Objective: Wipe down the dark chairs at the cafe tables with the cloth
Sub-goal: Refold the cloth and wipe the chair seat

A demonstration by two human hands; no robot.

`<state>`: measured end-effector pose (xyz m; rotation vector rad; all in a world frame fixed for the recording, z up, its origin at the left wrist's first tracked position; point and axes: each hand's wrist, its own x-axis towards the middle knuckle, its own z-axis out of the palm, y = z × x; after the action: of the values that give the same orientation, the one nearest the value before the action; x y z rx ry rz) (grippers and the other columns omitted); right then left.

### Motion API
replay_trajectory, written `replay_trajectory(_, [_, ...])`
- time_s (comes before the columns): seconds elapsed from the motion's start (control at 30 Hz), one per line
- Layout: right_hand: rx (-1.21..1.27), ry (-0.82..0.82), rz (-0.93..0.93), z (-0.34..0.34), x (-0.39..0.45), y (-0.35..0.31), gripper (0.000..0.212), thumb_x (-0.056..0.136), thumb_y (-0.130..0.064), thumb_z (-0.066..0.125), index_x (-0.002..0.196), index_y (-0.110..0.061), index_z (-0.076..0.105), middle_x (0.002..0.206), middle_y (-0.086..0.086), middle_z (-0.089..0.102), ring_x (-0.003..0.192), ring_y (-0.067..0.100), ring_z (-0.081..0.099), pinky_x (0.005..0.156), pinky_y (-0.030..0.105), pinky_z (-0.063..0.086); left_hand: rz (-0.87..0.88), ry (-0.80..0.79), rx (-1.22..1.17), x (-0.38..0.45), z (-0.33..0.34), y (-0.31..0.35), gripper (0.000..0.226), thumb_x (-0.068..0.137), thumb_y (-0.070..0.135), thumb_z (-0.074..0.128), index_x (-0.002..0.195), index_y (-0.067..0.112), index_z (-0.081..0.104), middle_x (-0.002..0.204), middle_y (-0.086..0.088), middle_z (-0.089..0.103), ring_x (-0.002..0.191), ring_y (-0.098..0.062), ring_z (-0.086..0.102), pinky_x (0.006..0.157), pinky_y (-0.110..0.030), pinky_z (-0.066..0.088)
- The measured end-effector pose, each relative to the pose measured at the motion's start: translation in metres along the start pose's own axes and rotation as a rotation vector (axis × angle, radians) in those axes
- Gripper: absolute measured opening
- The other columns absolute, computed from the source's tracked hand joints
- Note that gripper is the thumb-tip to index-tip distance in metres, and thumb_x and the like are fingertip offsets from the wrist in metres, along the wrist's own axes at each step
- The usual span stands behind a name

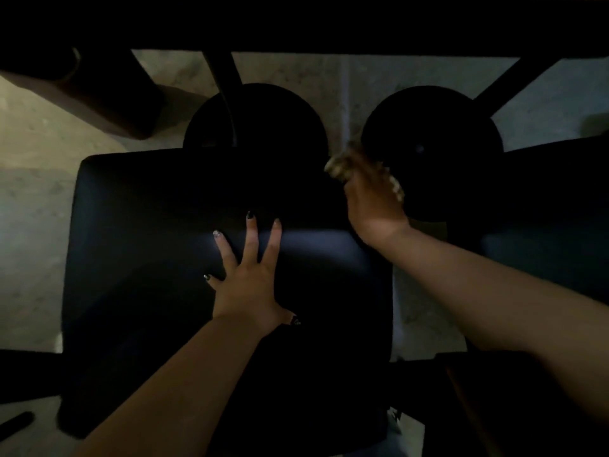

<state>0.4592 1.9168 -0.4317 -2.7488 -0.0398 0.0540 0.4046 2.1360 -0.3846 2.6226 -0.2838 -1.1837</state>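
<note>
Head view: the left hand lies flat, fingers spread, on the dark padded square chair seat. At the seat's far right corner, the right hand grips a blurred, pale patterned cloth, fingers curled around it.

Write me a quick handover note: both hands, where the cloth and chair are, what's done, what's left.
Left hand: fingers spread flat, pressing on the dark chair seat.
Right hand: grips the bunched cloth at the seat's far right corner; blurred.
Done: cannot tell how much of the seat is wiped; too dark.
Left: probably finish this seat, then the second chair to the right.
</note>
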Motion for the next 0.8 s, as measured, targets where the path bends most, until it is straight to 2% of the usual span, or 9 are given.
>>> replay_trajectory(0.1, [-0.087,-0.182,-0.582,0.012,-0.04,-0.02,0.041,0.092,-0.008,0.045,0.132,-0.001,0.053,0.137,0.021,0.051,0.128,0.034,0.048,0.112,0.04,0.031,-0.046,0.078,-0.078,-0.006,0.008,-0.005,0.145,0.061,0.054,0.084,0.149,0.026,-0.027,0.151,0.008,-0.042,0.143,-0.034,-0.028,0.113,-0.065,0.017])
replay_trajectory(0.2, [-0.244,-0.355,-1.056,-0.006,-0.06,-0.016,0.041,0.1,-0.013,0.03,0.125,-0.002,0.06,0.133,0.018,0.056,0.127,0.028,0.05,0.109,0.031,0.033,-0.107,0.17,-0.215,-0.013,0.013,-0.017,0.141,0.065,0.048,0.085,0.15,0.018,-0.024,0.146,0.003,-0.048,0.148,-0.031,-0.015,0.119,-0.053,0.018])
replay_trajectory(0.27, [-0.131,-0.418,-0.907,-0.021,-0.029,-0.017,0.04,0.102,-0.015,0.032,0.128,0.004,0.055,0.134,0.026,0.051,0.13,0.032,0.044,0.113,0.032,0.026,-0.132,0.178,-0.225,-0.012,0.009,-0.028,0.14,0.066,0.047,0.084,0.15,0.019,-0.025,0.143,0.002,-0.05,0.145,-0.034,-0.024,0.119,-0.056,0.013])
replay_trajectory(0.33, [-0.128,-0.213,-0.534,-0.03,0.016,-0.026,0.041,0.095,-0.011,0.043,0.133,0.002,0.051,0.14,0.026,0.046,0.134,0.036,0.038,0.111,0.051,0.025,-0.198,0.17,-0.179,-0.008,-0.001,-0.042,0.145,0.06,0.051,0.086,0.148,0.024,-0.026,0.141,0.005,-0.051,0.141,-0.037,-0.031,0.112,-0.065,0.012])
replay_trajectory(0.37, [-0.147,-0.129,-0.467,-0.03,0.032,-0.031,0.045,0.093,-0.012,0.042,0.136,-0.002,0.049,0.144,0.021,0.043,0.137,0.036,0.033,0.111,0.059,0.021,-0.25,0.173,-0.155,-0.006,-0.005,-0.05,0.147,0.057,0.054,0.086,0.147,0.027,-0.025,0.14,0.007,-0.05,0.141,-0.038,-0.031,0.108,-0.069,0.014])
replay_trajectory(0.5, [-0.178,-0.441,-0.597,-0.009,0.02,-0.056,0.052,0.098,-0.038,0.042,0.144,-0.016,0.04,0.157,0.003,0.023,0.148,0.025,0.007,0.117,0.05,0.001,-0.421,0.16,-0.155,-0.006,-0.013,-0.09,0.153,0.046,0.069,0.082,0.148,0.027,-0.025,0.149,0.001,-0.041,0.141,-0.043,-0.028,0.107,-0.072,0.015])
replay_trajectory(0.63, [-0.072,-0.313,-0.521,-0.01,0.013,-0.072,0.039,0.087,-0.03,0.061,0.118,-0.006,0.065,0.144,0.017,0.042,0.138,0.037,0.028,0.112,0.049,0.026,-0.394,0.141,-0.175,-0.009,-0.008,-0.109,0.154,0.044,0.081,0.071,0.146,0.024,-0.029,0.154,-0.001,-0.035,0.14,-0.045,-0.028,0.11,-0.071,0.013])
replay_trajectory(0.73, [-0.312,-0.248,-0.38,-0.016,0.019,-0.07,0.066,0.078,-0.05,0.06,0.134,-0.018,0.044,0.138,0.019,0.034,0.118,0.041,0.038,0.094,0.048,0.04,-0.393,0.164,-0.185,-0.009,-0.006,-0.104,0.153,0.045,0.08,0.073,0.146,0.026,-0.029,0.153,0.003,-0.036,0.141,-0.043,-0.029,0.103,-0.077,0.018])
replay_trajectory(0.8, [-0.395,-0.304,-0.281,-0.012,0.015,-0.071,0.068,0.084,-0.053,0.051,0.141,-0.021,0.032,0.136,0.019,0.031,0.113,0.042,0.042,0.087,0.046,0.042,-0.407,0.157,-0.193,-0.01,-0.008,-0.103,0.153,0.046,0.079,0.074,0.146,0.027,-0.029,0.152,0.005,-0.039,0.141,-0.041,-0.029,0.1,-0.078,0.02])
